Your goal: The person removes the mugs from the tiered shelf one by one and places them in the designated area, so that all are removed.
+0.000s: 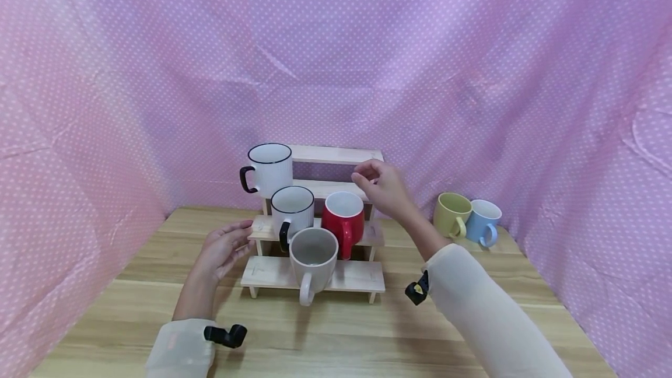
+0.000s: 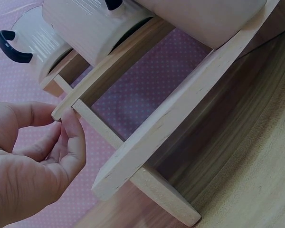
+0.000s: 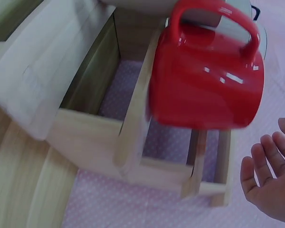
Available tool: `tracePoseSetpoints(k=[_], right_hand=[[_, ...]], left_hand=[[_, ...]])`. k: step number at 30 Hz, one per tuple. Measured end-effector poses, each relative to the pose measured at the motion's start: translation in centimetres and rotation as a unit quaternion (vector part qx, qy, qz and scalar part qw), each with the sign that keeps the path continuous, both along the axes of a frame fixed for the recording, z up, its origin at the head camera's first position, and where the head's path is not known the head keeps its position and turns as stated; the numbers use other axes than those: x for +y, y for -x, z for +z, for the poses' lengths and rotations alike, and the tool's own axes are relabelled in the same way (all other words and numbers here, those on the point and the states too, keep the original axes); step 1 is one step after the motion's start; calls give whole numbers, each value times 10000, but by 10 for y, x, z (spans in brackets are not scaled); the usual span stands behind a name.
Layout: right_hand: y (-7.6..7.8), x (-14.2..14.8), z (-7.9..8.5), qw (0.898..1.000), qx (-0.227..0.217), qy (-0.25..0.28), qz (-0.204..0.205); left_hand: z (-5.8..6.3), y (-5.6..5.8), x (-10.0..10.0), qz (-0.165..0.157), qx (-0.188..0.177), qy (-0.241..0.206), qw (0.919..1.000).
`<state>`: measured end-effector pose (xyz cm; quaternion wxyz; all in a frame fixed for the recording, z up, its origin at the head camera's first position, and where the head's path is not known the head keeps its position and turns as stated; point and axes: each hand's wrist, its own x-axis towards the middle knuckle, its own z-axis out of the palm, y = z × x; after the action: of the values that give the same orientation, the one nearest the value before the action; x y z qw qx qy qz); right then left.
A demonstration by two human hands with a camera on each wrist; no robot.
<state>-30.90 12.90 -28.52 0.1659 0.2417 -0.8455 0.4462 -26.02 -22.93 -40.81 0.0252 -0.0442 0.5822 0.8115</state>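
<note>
My left hand (image 1: 226,248) pinches the left end of the second step of a tiered wooden rack (image 1: 362,275), between thumb and fingertips (image 2: 75,126). Above the rack's right side hangs my right hand (image 1: 385,188), holding nothing, its fingers loosely bent. Below that hand a red mug (image 1: 343,220) stands on the second step, handle forward. Beside it is a white mug with a black rim (image 1: 292,209). A similar larger white mug (image 1: 272,171) stands higher at the left. On the lowest step sits a pale grey mug (image 1: 313,256), its handle toward me.
A yellow-green mug (image 1: 452,214) and a light blue mug (image 1: 483,223) stand side by side on the wooden table (image 1: 336,337), right of the rack. A pink dotted cloth (image 1: 336,45) hangs behind and along both sides.
</note>
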Motion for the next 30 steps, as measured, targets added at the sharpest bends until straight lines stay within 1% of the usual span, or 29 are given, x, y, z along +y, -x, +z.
tracePoseSetpoints(k=[6,13,20,25,30], right_hand=[[-4,-22,7,9996,2,-192,210],[-9,-45,12,9978,-182,-365,529],[-14,-68,14,9938,-17,-819,751],[-17,-85,17,9905,108,-963,979],[-17,-101,20,9871,119,-1044,1204]], left_hand=[[0,-1,-1,33,-78,45,10000],[1,-2,1,29,-69,60,10000],[2,-3,2,61,-20,105,9999],[4,-4,2,46,22,162,9999],[4,-4,2,41,-39,166,9998]])
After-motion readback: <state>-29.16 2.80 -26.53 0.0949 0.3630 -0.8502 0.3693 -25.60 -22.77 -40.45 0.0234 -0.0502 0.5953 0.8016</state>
